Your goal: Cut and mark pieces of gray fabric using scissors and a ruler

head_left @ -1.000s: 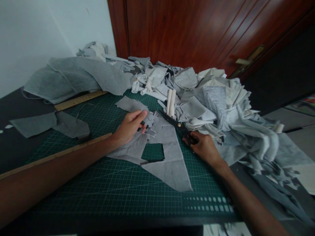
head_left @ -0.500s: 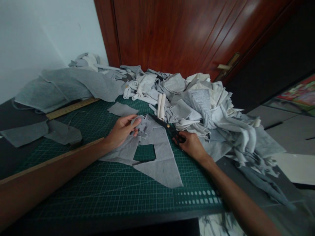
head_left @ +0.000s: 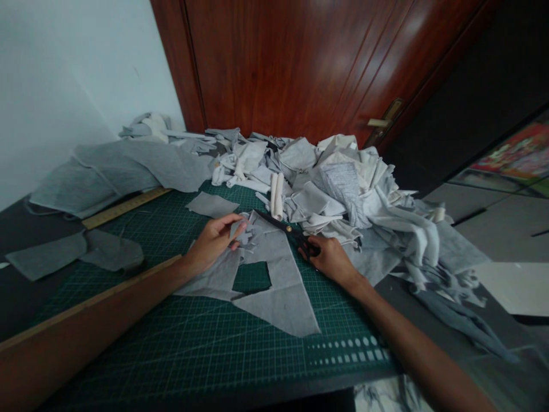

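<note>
My left hand [head_left: 219, 237] is closed on the far part of a grey fabric piece [head_left: 287, 300], thumb and fingers pinching its bunched, cut edge. That fabric lies spread over a green cutting mat [head_left: 180, 343], with an angular gap in its middle where the mat shows. Black scissors [head_left: 292, 230] with a brass-coloured pivot sit in my right hand [head_left: 328, 254], fingers through the handles. Their blades point left and lie at the fabric's far edge, close to my left fingertips. Whether the blades are parted is hard to make out.
A large heap of grey and white fabric scraps [head_left: 338, 189] lies at the back and right. Folded grey cloth [head_left: 124, 163] and a wooden ruler [head_left: 124, 209] are at the left. Another wooden strip [head_left: 103, 292] runs under my left forearm. A brown door [head_left: 278, 68] stands behind.
The whole view has tilted up a little, so things sit lower in the picture. Both hands keep their holds, and the scissors stay at the fabric's far edge.
</note>
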`<action>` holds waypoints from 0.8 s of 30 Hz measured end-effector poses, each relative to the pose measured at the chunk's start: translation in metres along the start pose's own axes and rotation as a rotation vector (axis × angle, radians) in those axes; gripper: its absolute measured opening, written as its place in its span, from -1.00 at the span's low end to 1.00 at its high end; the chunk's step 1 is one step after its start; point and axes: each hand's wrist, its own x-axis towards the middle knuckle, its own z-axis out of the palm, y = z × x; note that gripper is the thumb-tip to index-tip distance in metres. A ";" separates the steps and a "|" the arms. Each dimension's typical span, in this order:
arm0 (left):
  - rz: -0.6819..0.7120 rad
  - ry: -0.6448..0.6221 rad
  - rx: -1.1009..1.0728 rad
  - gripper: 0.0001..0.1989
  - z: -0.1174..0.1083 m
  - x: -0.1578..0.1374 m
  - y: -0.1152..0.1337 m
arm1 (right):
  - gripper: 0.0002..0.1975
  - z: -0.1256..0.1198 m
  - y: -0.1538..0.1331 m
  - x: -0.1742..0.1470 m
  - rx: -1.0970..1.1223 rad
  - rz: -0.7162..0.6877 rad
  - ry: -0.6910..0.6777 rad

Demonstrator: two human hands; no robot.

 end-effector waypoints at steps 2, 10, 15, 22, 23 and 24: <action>-0.006 -0.009 0.018 -0.71 -0.001 0.001 -0.001 | -0.80 0.001 0.001 0.000 -0.005 0.003 -0.002; -0.022 -0.034 0.034 -0.72 -0.004 0.002 -0.002 | -0.86 0.003 0.002 -0.001 -0.013 0.029 -0.026; 0.003 -0.054 0.066 -0.69 -0.001 -0.002 0.006 | -0.84 0.003 0.000 0.000 -0.014 0.027 -0.030; 0.045 -0.113 0.243 -0.63 0.001 -0.005 0.013 | -0.89 0.003 -0.003 0.004 -0.039 0.050 -0.046; 0.036 -0.122 0.263 -0.63 0.000 -0.004 0.016 | -0.89 0.003 -0.004 0.004 -0.043 0.053 -0.047; 0.026 -0.135 0.283 -0.63 0.000 -0.004 0.020 | -0.90 0.003 -0.004 0.005 -0.047 0.057 -0.048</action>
